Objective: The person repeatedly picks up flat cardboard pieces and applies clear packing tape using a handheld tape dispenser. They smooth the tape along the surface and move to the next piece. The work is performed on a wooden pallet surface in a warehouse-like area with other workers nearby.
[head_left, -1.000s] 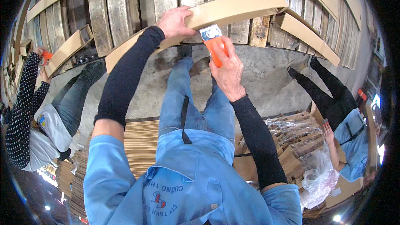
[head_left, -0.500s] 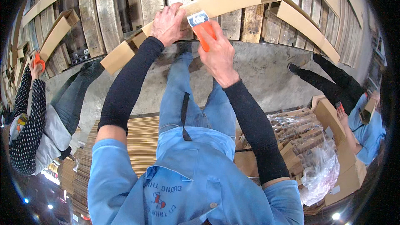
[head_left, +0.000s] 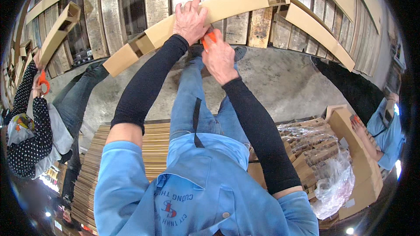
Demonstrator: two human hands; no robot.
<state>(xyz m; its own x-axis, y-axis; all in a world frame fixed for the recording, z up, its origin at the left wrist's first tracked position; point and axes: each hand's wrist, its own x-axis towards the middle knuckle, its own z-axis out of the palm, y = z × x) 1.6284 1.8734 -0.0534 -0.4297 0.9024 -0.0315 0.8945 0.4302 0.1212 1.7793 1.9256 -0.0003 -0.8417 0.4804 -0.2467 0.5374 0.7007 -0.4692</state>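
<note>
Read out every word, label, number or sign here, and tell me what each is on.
Blue shirt: dark lettering around a red-and-blue emblem, upside down in view; I don't copy out the wording.
Orange tool in the right hand: mostly hidden, no print visible.
White patch on the cardboard box: too small to tell whether it bears print.

Head fisheye faces down, torso (head_left: 192,183) near, fingers (head_left: 195,4) farther off.

Stacked cardboard sheets (head_left: 148,157) lie left of cardboard pieces (head_left: 301,165) partly covered by crumpled clear plastic (head_left: 334,188), with grey concrete floor (head_left: 280,78) beyond. A dotted-sleeved co-worker (head_left: 28,154) is at far left, a blue-shirted co-worker (head_left: 390,142) at far right.
</note>
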